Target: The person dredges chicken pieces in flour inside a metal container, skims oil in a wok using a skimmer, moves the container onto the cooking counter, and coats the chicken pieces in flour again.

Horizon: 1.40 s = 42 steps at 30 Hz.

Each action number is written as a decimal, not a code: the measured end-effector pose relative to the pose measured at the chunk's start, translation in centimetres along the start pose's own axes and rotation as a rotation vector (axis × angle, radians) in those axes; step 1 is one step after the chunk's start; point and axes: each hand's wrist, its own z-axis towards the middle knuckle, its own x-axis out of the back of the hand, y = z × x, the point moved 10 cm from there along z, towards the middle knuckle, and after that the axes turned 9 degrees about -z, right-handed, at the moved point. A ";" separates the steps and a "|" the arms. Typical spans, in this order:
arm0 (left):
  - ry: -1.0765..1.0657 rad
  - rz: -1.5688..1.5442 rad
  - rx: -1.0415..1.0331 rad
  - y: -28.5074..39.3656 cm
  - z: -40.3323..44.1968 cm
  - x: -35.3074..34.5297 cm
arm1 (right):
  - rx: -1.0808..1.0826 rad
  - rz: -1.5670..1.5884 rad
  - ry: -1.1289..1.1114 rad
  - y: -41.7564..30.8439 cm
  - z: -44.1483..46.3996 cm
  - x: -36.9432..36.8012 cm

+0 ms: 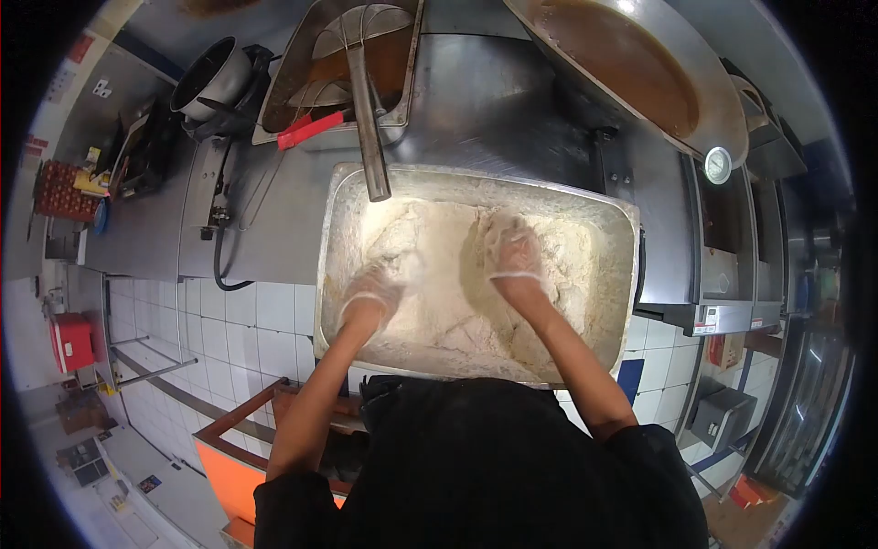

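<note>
A deep metal pan (pixel 631 274) in front of me holds pale flour (pixel 448 265) and several flour-coated pieces (pixel 395 236), whose kind I cannot make out. Thin clear plastic gloves cover both hands. My left hand (pixel 373 288) is in the pan's left part, beside a coated piece, its fingers smeared by motion and partly hidden in flour. Over the right part, my right hand (pixel 514 252) is closed, with curled, floury fingers. What it holds, if anything, is hidden. More coated lumps (pixel 572 252) lie to its right, and another lump (pixel 466 334) rests near the front.
Behind the pan, a metal tray (pixel 409 101) holds brown liquid and wire strainers; one long metal handle (pixel 368 137) overhangs the flour pan. A red-handled tool (pixel 311 130) lies across that tray. At back right stands a large pan of brown liquid (pixel 631 64); at back left, a pot (pixel 215 78).
</note>
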 end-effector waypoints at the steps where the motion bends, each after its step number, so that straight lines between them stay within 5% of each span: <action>1: 0.184 0.394 -0.179 2.1 -1.0 2.1 | -0.258 0.234 0.008 4.0 0.4 2.3; 2: 0.184 0.395 -0.180 2.0 -1.5 2.0 | -0.513 0.470 0.015 7.1 0.0 2.9; 3: 0.262 0.518 -0.127 1.5 -2.2 2.4 | -0.513 0.471 0.014 6.6 0.3 1.7; 5: 0.337 0.641 -0.069 0.9 -3.5 2.5 | -0.221 0.433 0.028 2.2 1.9 -0.5; 6: 0.332 0.761 -0.222 2.5 -4.2 1.4 | -0.216 0.434 0.027 2.7 1.9 0.7; 7: 0.324 0.878 -0.377 4.3 -5.1 0.1 | 0.012 0.471 -0.074 1.5 2.2 2.8; 8: 0.324 0.877 -0.373 6.4 -6.0 0.3 | 0.240 0.504 -0.175 -0.4 1.8 3.8; 9: 0.085 0.591 -0.191 7.5 -6.3 -0.2 | 0.243 0.505 -0.176 -0.6 1.6 3.9; 10: -0.145 0.297 -0.010 7.4 -6.9 -2.0 | 0.186 0.500 0.094 0.3 1.4 6.5; 11: -0.137 0.290 -0.007 6.8 -6.4 -3.4 | 0.130 0.488 0.368 1.3 0.6 9.1; 12: -0.133 0.589 -0.149 5.9 -5.4 -6.2 | 0.146 0.490 0.374 0.5 0.2 9.7; 14: -0.137 0.897 -0.297 3.6 -3.5 -10.9 | -0.040 0.760 -0.362 -1.8 -1.5 3.9; 17: -0.184 1.195 -0.522 2.2 -1.9 -15.4 | 0.010 0.727 -0.298 -5.6 -3.1 1.7; 20: -0.281 0.896 -0.709 4.4 -2.9 -15.5 | 0.018 0.891 -0.187 -7.1 -2.8 0.5; 22: -0.464 0.837 -0.435 5.1 -3.2 -14.0 | -0.016 1.004 -0.210 -7.8 -2.6 -0.6; 25: -0.171 0.716 -0.481 3.8 -1.5 -13.3 | -0.107 1.221 -0.253 -7.0 -2.1 -1.5; 27: -0.136 0.457 -0.502 4.9 -1.0 -11.3 | -0.176 1.327 -0.269 -4.6 -2.3 -1.1; 29: -0.155 0.267 -0.435 7.8 -1.0 -8.1 | -0.268 1.756 -0.310 -1.3 -2.4 0.0; 33: -0.054 -0.070 -0.401 12.6 -0.5 -5.1 | -0.347 1.536 -0.121 3.8 -1.7 -0.3; 35: 0.007 -0.156 -0.428 15.1 -0.8 -5.4 | -0.274 0.893 0.057 6.0 -1.9 1.7; 36: 0.015 -0.109 -0.405 16.2 -0.8 -6.3 | -0.258 0.929 0.071 5.8 -2.4 1.3; 38: -0.023 0.764 -0.296 17.7 0.1 -9.2 | -0.292 0.900 0.092 5.7 -3.2 1.8; 42: 0.049 0.982 -0.696 17.8 -0.2 -11.9 | -0.243 0.802 -0.022 4.4 -4.1 0.0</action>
